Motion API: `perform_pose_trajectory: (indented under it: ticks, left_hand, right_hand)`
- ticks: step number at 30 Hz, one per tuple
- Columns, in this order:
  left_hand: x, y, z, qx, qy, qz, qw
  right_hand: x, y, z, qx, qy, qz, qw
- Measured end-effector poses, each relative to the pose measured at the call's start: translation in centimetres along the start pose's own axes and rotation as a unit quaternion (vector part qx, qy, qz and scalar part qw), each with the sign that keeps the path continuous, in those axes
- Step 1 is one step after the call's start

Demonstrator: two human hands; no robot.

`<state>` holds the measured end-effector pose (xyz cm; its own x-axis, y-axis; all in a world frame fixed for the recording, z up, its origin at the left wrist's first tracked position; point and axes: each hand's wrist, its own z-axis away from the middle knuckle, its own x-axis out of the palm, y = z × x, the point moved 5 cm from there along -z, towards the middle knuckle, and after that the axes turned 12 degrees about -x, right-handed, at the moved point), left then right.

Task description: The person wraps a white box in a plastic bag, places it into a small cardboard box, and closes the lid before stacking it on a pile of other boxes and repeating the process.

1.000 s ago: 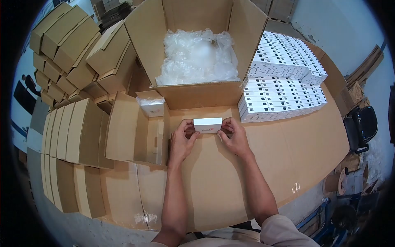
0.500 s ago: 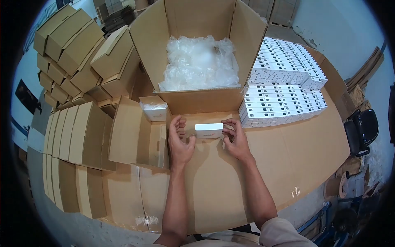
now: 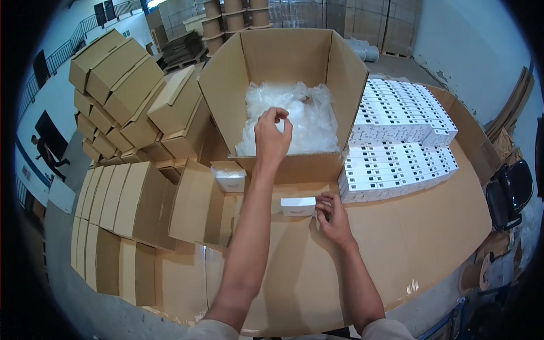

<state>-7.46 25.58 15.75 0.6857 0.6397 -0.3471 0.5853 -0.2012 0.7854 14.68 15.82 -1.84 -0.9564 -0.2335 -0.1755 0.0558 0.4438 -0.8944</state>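
My left hand (image 3: pixel 273 136) is raised in front of a large open carton (image 3: pixel 292 170). Its fingers are curved with the thumb apart, and nothing shows in them. Behind it, clear plastic bags (image 3: pixel 317 116) fill the carton's lower part. On the cardboard-covered table, a small white box (image 3: pixel 298 207) stands with faint reddish print on its front. My right hand (image 3: pixel 333 220) has its thumb and fingers at the right end of this box, closed on its edge. Left of it is an open brown box (image 3: pixel 195 207) with a plastic-wrapped white pack (image 3: pixel 229 180) at its far end.
Stacked white boxes with dark labels (image 3: pixel 396 167) stand at the right. Brown boxes (image 3: pixel 133 198) stand in rows at the left, with a taller pile (image 3: pixel 119 90) behind them. A black chair (image 3: pixel 510 190) is beyond the right edge. Far left, a person (image 3: pixel 45 153) is in the background.
My left hand has left the small white box's side and moved up and forward to the large carton. My right hand stays at the box's right end. The view has tilted up.
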Motion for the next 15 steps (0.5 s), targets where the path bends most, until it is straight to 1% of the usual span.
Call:
perform_pose_trajectory:
  ticks: [1, 4, 7, 8, 11, 14, 15]
  left_hand:
    - [1.1, -1.7, -2.4, -0.026, -0.015, -0.02, 0.999]
    - [2.2, -5.2, -8.2, 0.021, 0.083, -0.147, 0.986]
    - [2.8, -8.0, -11.7, -0.026, 0.016, -0.147, 0.989]
    - [3.1, -9.2, -12.3, -0.079, -0.031, -0.187, 0.979]
    - [3.9, -10.6, -13.5, -0.033, -0.102, -0.235, 0.966]
    - [3.7, -9.4, -13.8, -0.057, -0.108, -0.237, 0.964]
    - [3.5, -9.3, -14.1, -0.067, -0.097, -0.229, 0.966]
  right_hand:
    - [0.0, -0.2, 0.1, -0.003, -0.001, 0.008, 1.0]
    - [-0.1, -0.6, -0.1, -0.004, -0.006, 0.02, 1.0]
    - [-0.1, -0.8, -0.1, 0.009, -0.005, 0.02, 1.0]
    - [-0.1, -0.9, 0.0, 0.009, -0.001, 0.012, 1.0]
    - [-0.1, -0.9, -0.1, 0.013, 0.001, 0.008, 1.0]
    - [-0.2, -0.9, -0.1, 0.015, -0.001, 0.017, 1.0]
    - [-0.2, -0.9, -0.1, 0.015, -0.003, 0.02, 1.0]
